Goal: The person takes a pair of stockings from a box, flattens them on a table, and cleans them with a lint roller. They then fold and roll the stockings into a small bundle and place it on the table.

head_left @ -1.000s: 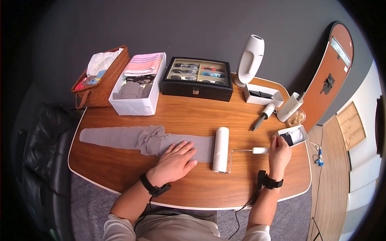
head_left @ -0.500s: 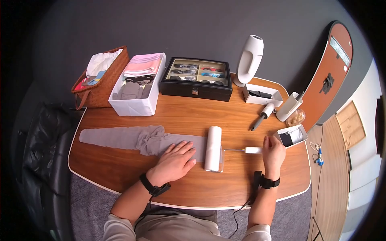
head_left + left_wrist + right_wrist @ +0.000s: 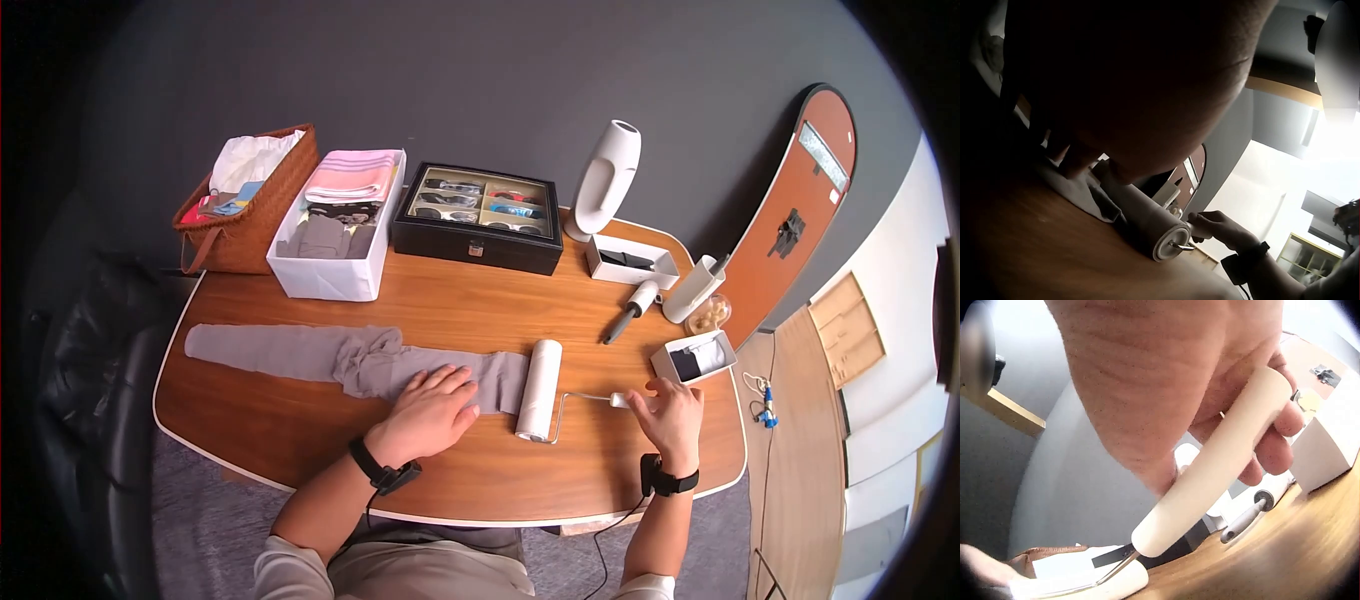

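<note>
My left hand presses flat, fingers spread, on a long, thin grey cloth garment that looks like tights, laid out across the table. The garment is bunched just beyond my fingers and lightly creased toward its right end. A white lint roller with a wire arm lies against that right end, its sheet roll upright to the cloth's length. In the right wrist view its white handle runs across my right palm, with several fingers curled under it. In the head view my right hand holds the handle loosely, thumb lifted.
Along the back stand a woven basket, a white box of folded cloth, a black sunglasses case and a white vase. At right are a smaller lint roller, a white holder and small white boxes.
The lint roller slid left over the garment's right end, then back right a little, and the cloth there creased. My right hand's grip loosened. My left hand stayed put; the head view shifted.
</note>
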The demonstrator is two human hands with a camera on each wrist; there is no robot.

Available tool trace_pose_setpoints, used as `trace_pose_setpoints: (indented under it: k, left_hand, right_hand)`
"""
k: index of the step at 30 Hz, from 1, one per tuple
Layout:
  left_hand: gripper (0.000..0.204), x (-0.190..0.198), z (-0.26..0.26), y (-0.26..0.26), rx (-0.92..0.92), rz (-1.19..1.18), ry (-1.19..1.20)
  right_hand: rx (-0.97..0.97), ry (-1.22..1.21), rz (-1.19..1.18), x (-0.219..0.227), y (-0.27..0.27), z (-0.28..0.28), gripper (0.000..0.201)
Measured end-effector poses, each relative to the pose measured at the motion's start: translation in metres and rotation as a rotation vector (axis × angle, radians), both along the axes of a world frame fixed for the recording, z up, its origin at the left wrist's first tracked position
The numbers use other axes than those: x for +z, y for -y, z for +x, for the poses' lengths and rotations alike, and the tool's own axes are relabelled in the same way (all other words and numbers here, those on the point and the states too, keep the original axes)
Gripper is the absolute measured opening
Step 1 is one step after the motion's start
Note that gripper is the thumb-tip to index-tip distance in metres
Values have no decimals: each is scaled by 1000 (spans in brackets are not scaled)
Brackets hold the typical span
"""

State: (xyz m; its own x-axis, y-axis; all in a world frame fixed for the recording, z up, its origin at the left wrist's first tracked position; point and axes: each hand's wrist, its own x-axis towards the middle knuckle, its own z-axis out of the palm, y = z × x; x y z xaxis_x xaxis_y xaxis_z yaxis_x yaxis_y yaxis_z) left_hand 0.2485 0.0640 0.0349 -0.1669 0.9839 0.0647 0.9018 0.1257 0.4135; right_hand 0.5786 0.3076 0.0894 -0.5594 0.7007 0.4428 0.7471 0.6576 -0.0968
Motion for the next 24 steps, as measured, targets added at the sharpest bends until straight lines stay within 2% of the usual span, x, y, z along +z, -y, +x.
trace_pose_setpoints:
  k: [3, 6, 13, 16, 17, 20, 24]
  left_hand:
    - [49, 2, -2, -1, -4, -2, 29]
    - [48, -5, -6, -1, 4, 50, 55]
    - [46, -2, -10, 0, -27, 60, 82]
    - [46, -4, -12, 2, -36, 72, 76]
    - [46, -4, -13, 2, -38, 75, 72]
    - [45, -10, -14, 2, -38, 99, 70]
    - [46, -8, -11, 4, -23, 100, 75]
  right_hand:
    - [58, 40, -32, 1, 3, 11, 48]
    - [64, 106, 5, 9, 11, 11, 44]
    - [-72, -21, 92, 0, 10, 47, 44]
    - [-267, -201, 29, -4, 10, 73, 43]
    - [-326, -250, 76, -8, 8, 84, 45]
    - [-611, -183, 84, -9, 3, 115, 48]
    - [-761, -204, 44, -18, -4, 142, 49]
